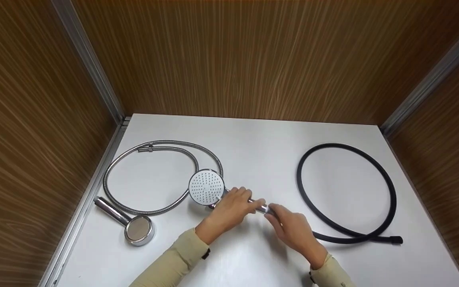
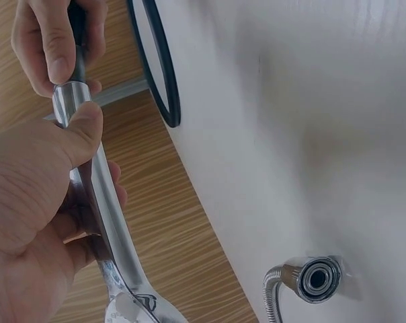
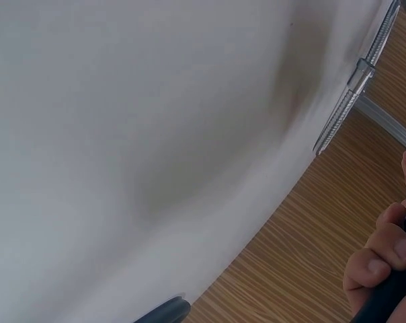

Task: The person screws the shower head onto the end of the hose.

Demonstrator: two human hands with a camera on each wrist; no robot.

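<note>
A chrome shower head with a round, white, dotted spray face is held above the table by my left hand. In the left wrist view the left thumb and fingers wrap its chrome handle. My right hand grips the end of a black shower hose right at the handle's end. The hose end meets the handle there; whether it is threaded on I cannot tell. From the right hand the hose runs into a loop on the table's right side.
A coiled metal shower hose lies at the left of the white table. Below it rests a second chrome shower head, handle towards the upper left. Wood-grain panels stand behind and on both sides.
</note>
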